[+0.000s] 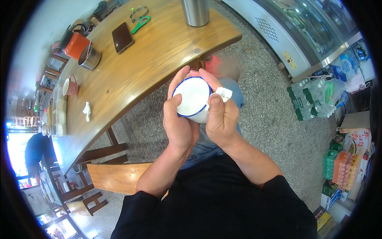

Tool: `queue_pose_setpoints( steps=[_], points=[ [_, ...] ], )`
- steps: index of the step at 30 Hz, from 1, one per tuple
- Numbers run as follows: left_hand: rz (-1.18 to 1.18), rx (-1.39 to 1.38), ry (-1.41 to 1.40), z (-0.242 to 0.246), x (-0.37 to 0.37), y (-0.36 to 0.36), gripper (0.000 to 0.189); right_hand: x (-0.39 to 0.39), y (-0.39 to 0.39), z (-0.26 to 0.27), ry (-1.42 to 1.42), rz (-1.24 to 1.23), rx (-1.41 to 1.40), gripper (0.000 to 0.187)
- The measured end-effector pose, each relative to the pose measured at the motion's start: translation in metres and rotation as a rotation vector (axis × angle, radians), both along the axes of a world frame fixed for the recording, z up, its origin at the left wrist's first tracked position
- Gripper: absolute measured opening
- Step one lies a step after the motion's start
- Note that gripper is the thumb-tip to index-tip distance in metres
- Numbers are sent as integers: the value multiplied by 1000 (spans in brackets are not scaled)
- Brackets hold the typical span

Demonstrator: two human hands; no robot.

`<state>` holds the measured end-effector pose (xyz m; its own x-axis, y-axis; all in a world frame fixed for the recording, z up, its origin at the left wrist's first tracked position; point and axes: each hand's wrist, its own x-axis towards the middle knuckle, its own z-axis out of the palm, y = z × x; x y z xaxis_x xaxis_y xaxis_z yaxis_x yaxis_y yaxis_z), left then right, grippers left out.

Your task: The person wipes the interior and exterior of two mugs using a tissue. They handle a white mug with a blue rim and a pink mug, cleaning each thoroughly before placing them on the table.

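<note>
Both hands cradle a white cup with a blue rim [192, 97] above my lap, just off the table's edge. Its round blue-edged side faces up toward me. My left hand [180, 125] wraps one side, the thumb lying over the rim. Around the other side is my right hand [222, 119], which also pinches a crumpled white tissue [223, 94] near the thumb and rim. The fingertips of both hands come close together at the cup's far side. Whether the cup has a handle is hidden.
On the wooden table [155, 50] are a smartphone [122, 38], a green-handled tool [141, 24], a steel tumbler [195, 12], a pink mug [71, 85], a metal pot [90, 58] and another tissue [86, 111]. A display refrigerator [268, 33] and wrapped bottles [312, 97] stand right. A wooden bench [116, 177] is at left.
</note>
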<state>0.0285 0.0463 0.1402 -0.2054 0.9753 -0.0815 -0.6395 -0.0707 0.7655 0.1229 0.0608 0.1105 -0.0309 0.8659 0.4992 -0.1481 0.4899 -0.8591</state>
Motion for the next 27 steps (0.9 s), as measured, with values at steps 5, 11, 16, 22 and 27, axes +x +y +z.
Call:
queue_pose_setpoints(
  steps=[5,11,16,22,27],
  points=[
    [-89,15,6,-6,-10,0,70,-7,-1,11,186,79,-237,38],
    [-49,34,229,-19,-2,17,68,-4,12,19,413,124,-531,46],
    [229,87,384,-25,8,8,73,-13,10,12,269,-47,-376,45],
    [228,317,399,-38,9,-14,120,-4,5,26,-7,109,-325,54],
    [139,237,488,-16,-7,-15,110,-1,9,22,61,180,-370,50]
  ],
)
